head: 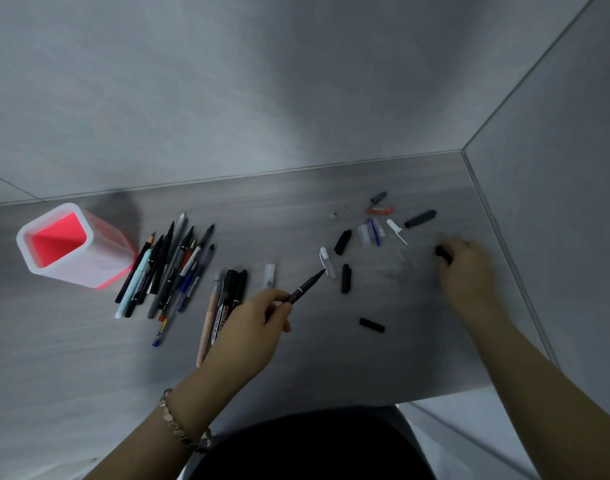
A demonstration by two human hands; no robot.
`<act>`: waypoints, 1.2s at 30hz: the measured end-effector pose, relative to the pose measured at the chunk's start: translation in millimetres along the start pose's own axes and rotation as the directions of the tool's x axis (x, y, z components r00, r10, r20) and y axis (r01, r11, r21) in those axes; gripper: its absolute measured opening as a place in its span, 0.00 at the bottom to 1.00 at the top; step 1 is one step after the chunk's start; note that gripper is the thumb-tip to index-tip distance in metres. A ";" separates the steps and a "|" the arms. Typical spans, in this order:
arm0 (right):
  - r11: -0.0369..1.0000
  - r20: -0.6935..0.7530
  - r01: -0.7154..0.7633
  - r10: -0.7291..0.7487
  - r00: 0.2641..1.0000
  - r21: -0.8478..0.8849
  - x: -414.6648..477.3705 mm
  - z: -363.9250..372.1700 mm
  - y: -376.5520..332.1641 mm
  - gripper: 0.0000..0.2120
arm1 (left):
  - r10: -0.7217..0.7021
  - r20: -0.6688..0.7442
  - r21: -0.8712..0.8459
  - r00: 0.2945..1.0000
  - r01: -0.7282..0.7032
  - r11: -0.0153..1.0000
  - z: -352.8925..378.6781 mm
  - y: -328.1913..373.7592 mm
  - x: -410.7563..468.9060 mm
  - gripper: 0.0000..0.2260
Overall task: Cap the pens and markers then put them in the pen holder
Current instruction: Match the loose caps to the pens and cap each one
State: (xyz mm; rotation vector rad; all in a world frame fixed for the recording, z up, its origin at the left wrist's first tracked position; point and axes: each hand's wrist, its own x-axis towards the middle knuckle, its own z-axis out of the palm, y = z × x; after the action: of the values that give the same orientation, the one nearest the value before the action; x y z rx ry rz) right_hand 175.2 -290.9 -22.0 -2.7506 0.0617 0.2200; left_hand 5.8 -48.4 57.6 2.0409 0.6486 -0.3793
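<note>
My left hand (251, 327) holds an uncapped thin black pen (305, 285), its tip pointing up and right above the desk. My right hand (469, 268) reaches to the right side and pinches a black cap (443, 254); it is motion-blurred. A pile of uncapped pens and markers (168, 271) lies left of centre, and a few more markers (227, 296) lie beside my left hand. Loose caps (369, 233) in black, white, clear, grey and orange are scattered at the middle right. The white pen holder (68, 268) with a red inside stands at the far left.
The grey desk (89, 358) meets a wall at the back and a side wall on the right. Its front edge runs just ahead of my body. A black cap (372, 324) lies alone near the front, between my arms.
</note>
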 end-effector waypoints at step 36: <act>0.308 0.321 -0.219 -0.339 0.884 0.926 -133.7 -27.8 -146.6 0.12 | -0.068 0.383 -0.773 0.921 0.360 0.523 -30.1 2.0 -47.0 0.09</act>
State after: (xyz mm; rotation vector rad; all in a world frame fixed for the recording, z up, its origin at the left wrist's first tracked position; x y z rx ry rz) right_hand 57.9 -163.6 79.0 -1.3819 -0.0443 0.6002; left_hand -31.0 -37.5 98.2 0.9334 0.7075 -0.4146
